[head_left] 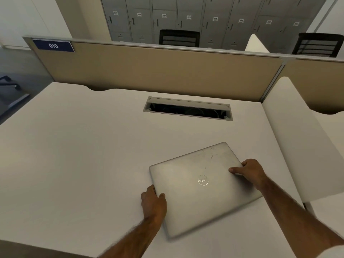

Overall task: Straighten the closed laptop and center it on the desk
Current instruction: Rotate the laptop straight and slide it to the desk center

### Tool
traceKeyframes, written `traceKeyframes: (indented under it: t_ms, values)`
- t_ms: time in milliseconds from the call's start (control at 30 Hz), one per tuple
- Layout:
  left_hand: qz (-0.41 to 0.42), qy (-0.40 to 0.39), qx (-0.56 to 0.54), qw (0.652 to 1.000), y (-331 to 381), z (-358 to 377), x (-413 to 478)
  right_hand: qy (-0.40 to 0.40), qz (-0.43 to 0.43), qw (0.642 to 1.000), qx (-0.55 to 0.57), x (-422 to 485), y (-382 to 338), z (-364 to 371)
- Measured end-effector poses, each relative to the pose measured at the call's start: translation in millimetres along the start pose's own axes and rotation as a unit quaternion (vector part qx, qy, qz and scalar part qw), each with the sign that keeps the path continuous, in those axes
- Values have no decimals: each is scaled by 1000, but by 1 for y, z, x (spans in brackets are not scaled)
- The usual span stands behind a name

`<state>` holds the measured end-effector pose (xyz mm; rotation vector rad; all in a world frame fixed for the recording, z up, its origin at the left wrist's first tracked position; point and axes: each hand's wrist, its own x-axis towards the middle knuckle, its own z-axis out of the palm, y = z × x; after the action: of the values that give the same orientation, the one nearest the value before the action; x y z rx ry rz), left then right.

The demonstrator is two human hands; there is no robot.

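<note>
While both hands hold it, the closed silver laptop (202,189) lies flat on the white desk (83,155). It sits crooked, with its far right corner turned away from the person, and it is near the front of the desk, a bit to the right of the middle. A round logo (203,180) on the lid reads "DELL", though the letters look turned around from here.

The left hand (153,202) grips the laptop's left edge, with the thumb on top of the lid and the fingers curled around the side. The right hand (249,171) grips the right edge, with the thumb lying on the lid and the other fingers wrapped over the side.

Behind the laptop, well apart from it, is a long open cable slot (188,108) cut into the desk. Past that stands a tan divider wall (158,71). A blue sign (53,46) on its top left corner says "010" in white. Grey lockers (186,17) line the back wall. They carry small number tags, but these are too blurry to read. Two black chair backs (179,38) poke up behind the divider.
</note>
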<state>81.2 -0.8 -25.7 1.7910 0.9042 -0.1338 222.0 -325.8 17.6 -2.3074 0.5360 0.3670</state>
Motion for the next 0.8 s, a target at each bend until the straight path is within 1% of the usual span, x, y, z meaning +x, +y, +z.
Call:
traceKeyframes:
  t_ms: [100,367,533,800]
  values:
    - [1,3,-15,1000,7,-10,14,4,-4,1000,-1,4,-15,8]
    - [4,8,-11,1000,20,-33,63,10,1,1000,-2,11,-47,33]
    - [15,12,1,1000,26,-52,94,5,1,1000,6,14,-68,50]
    - [28,10,34,999,35,-71,136,19,15,999,25,9,-91,71]
